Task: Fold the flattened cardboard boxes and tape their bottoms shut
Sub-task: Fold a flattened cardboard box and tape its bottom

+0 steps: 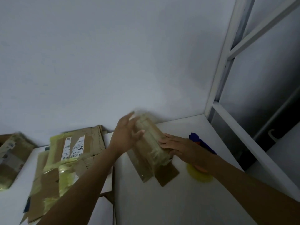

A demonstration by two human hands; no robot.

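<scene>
A small cardboard box (151, 143), wrapped in yellowish tape, stands on the white table (162, 200) with its brown flaps spread out at its base. My left hand (125, 133) lies flat against the box's left side, fingers straight. My right hand (175, 145) presses on the box's right side with straight fingers. A yellow tape roll (199, 175) lies on the table under my right forearm, partly hidden. A stack of flattened cardboard boxes (71, 153) with a white shipping label lies to the left.
Another taped cardboard box (11, 158) sits at the far left edge. A blue object (194, 138) lies behind my right hand. A white wall stands close behind the table, and a white-framed window (243, 78) rises on the right.
</scene>
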